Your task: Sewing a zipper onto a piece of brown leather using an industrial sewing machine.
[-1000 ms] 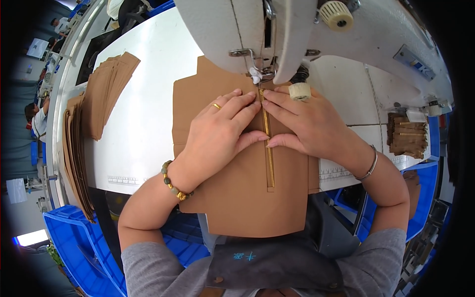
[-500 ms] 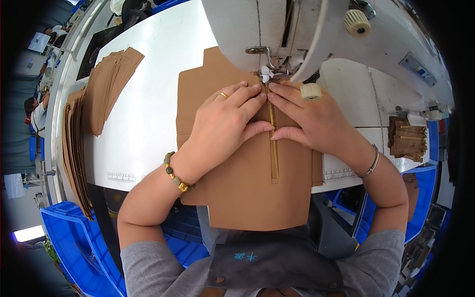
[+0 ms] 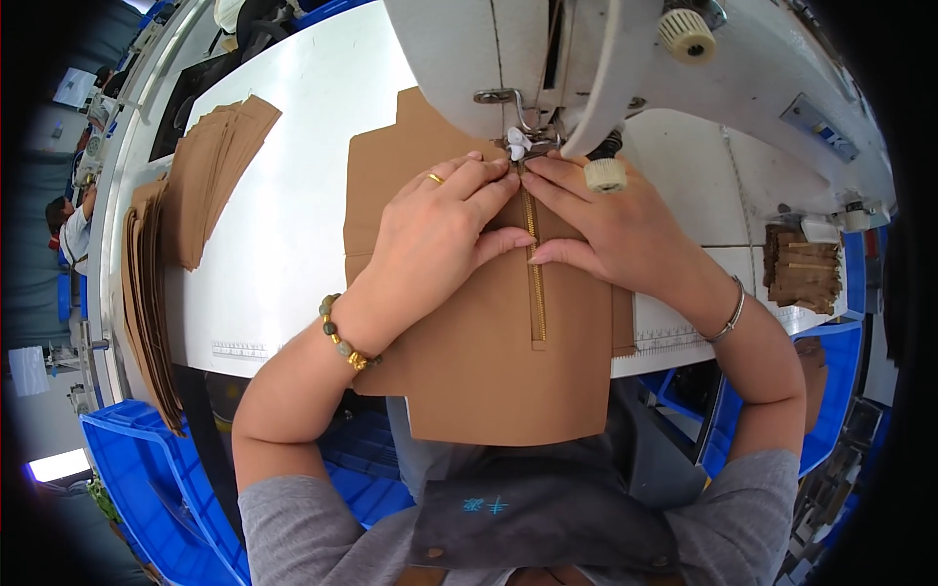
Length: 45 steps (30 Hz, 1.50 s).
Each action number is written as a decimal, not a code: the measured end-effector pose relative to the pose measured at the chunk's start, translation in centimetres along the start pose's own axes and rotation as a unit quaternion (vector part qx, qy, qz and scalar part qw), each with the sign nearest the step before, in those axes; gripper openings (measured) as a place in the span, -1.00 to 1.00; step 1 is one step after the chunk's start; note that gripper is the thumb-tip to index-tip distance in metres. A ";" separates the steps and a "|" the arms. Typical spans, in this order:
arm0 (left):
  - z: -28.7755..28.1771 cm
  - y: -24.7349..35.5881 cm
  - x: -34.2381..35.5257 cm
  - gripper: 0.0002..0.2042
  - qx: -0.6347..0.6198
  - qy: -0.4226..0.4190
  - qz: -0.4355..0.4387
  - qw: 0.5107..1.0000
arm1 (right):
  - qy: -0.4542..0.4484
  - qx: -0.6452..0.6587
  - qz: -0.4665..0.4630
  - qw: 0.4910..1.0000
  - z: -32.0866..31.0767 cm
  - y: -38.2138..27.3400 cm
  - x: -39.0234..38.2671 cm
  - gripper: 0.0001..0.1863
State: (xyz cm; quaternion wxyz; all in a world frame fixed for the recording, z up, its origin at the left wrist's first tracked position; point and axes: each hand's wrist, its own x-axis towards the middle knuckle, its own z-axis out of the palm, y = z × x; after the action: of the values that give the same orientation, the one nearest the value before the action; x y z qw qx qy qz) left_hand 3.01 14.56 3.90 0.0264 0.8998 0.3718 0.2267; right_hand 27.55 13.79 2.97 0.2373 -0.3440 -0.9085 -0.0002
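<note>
A brown panel (image 3: 489, 391), leather-like in look, lies under the sewing machine (image 3: 459, 59) and hangs over the table's near edge. A gold zipper (image 3: 535, 283) runs along a slot in the panel toward the presser foot (image 3: 519, 145). My left hand (image 3: 435, 220) lies flat on the panel left of the zipper, fingers stretched out near the foot. To the right of the zipper my right hand (image 3: 606, 220) rests likewise, fingers extended. Both thumbs nearly meet across the zipper. The fingertips sit close to the foot; the needle tip cannot be made out.
Stacks of brown panels (image 3: 210, 181) lie at the left of the white table (image 3: 303, 195). A bundle of brown zipper pieces (image 3: 803, 269) sits at the right. Blue bins (image 3: 147, 469) stand below on both sides. A person (image 3: 73, 230) sits at the far left.
The panel and zipper have slid slightly away from me, toward the presser foot. Both hands keep their flat pose beside the zipper.
</note>
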 end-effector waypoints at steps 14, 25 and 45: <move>-0.1 -0.1 0.2 -0.48 0.002 -0.003 -0.002 1.000 | 0.005 0.000 -0.002 1.000 0.4 0.1 0.0 -0.32; 0.2 0.0 -0.2 -0.46 0.008 0.000 -0.012 1.000 | 0.090 -0.081 0.032 0.992 -0.1 0.2 0.4 -0.64; -6.9 6.8 -8.3 -0.63 -0.386 -0.123 -0.228 0.885 | 0.082 0.145 0.055 0.984 -4.0 -8.1 -7.8 -0.76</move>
State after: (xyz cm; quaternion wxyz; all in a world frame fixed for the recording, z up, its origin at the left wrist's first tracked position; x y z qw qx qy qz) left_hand -0.60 3.18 8.29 0.4687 0.7292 0.4438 0.2272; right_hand 29.29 2.11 4.44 0.3579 -0.3545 -0.8559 0.1167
